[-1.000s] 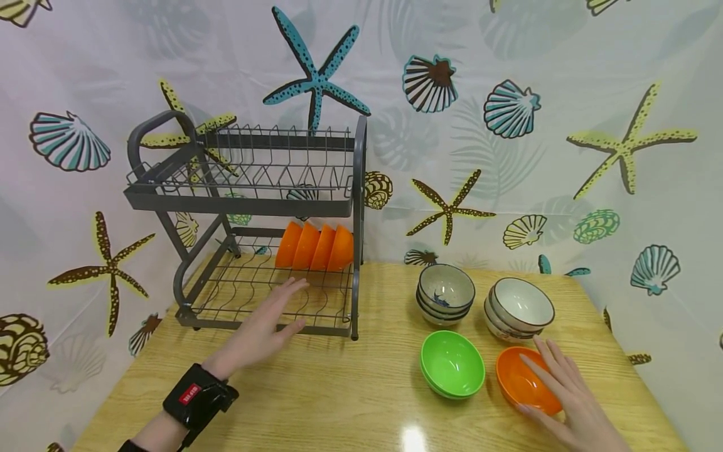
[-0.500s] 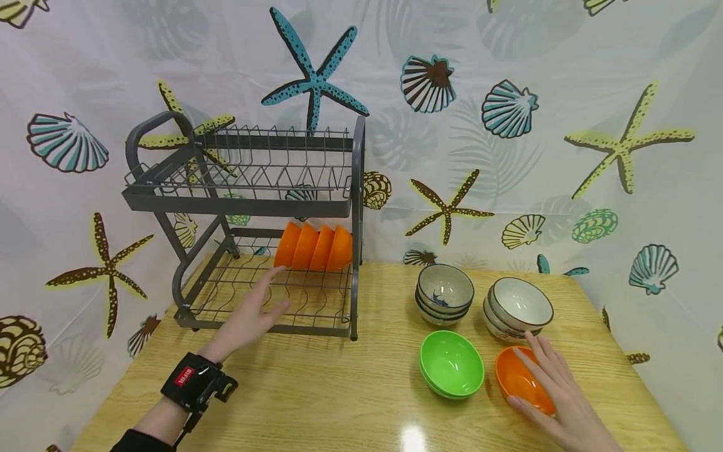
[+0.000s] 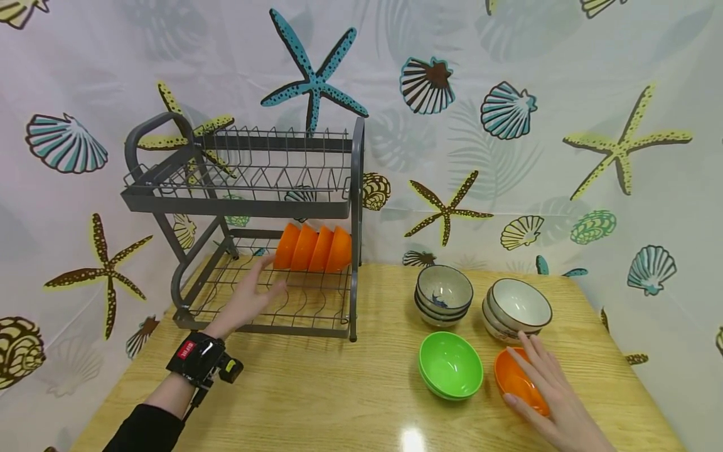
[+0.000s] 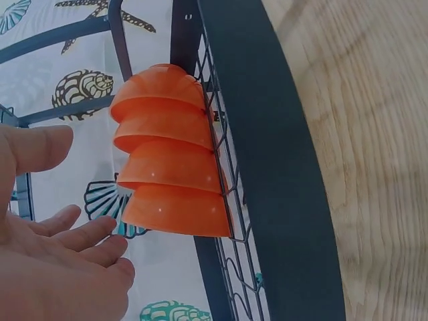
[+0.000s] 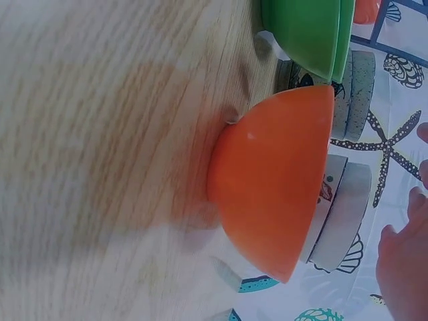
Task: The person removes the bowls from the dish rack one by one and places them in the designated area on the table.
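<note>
A row of several orange bowls [image 3: 305, 248] stands on edge, nested sideways, on the lower tier of the dark grey dish rack [image 3: 237, 205]. My left hand [image 3: 246, 302] reaches over the front of that tier with its fingertips close to the leftmost bowl. In the left wrist view, thumb and fingers are spread apart beside the orange bowls [image 4: 175, 164], holding nothing. Over on the right, my right hand [image 3: 550, 395] hovers at another orange bowl [image 3: 515, 380] upright on the table, its fingers extended and covering part of it. The right wrist view shows fingers beyond this bowl's rim [image 5: 274, 180].
Stacked green bowls [image 3: 450, 365] stand left of the table's orange bowl. Behind them are a stack of grey-white bowls with dark rims [image 3: 449, 285] and a stack of white patterned bowls [image 3: 522, 304]. The rack's upper tier hangs over the left hand's area.
My left hand has moved left and farther back into the lower tier, toward the leftmost orange bowl. The right hand has shifted slightly to the left above the table's orange bowl.
</note>
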`<action>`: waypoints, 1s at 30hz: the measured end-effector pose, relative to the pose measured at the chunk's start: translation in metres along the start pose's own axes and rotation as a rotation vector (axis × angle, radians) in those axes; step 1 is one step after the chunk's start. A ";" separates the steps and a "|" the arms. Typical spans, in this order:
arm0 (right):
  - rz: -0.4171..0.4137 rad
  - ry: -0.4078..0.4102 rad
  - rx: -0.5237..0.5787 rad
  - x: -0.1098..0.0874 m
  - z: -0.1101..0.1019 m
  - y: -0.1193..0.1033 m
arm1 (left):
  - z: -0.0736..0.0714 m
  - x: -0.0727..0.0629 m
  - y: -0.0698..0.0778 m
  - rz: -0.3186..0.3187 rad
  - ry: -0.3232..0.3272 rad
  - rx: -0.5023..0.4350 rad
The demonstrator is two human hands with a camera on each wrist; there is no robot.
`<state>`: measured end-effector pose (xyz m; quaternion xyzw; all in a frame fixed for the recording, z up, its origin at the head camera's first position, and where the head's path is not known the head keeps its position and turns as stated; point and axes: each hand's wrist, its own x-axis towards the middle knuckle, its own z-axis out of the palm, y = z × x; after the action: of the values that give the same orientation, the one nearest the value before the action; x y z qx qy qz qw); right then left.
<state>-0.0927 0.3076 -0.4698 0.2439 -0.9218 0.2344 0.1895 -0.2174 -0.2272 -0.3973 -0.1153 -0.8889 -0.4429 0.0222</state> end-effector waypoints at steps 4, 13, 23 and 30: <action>0.004 -0.004 0.003 0.001 0.001 -0.001 | -0.002 0.006 -0.001 -0.055 -0.006 -0.038; -0.001 -0.007 0.003 0.002 0.003 -0.004 | -0.007 0.021 -0.003 -0.125 -0.022 -0.132; -0.011 -0.006 -0.010 0.001 0.005 -0.005 | -0.004 0.035 -0.007 -0.184 0.009 -0.186; -0.011 -0.011 0.006 0.002 0.004 -0.005 | -0.003 0.044 -0.010 -0.214 0.013 -0.171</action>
<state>-0.0923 0.3009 -0.4704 0.2506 -0.9208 0.2346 0.1851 -0.2624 -0.2271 -0.3976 -0.0183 -0.8550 -0.5175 -0.0293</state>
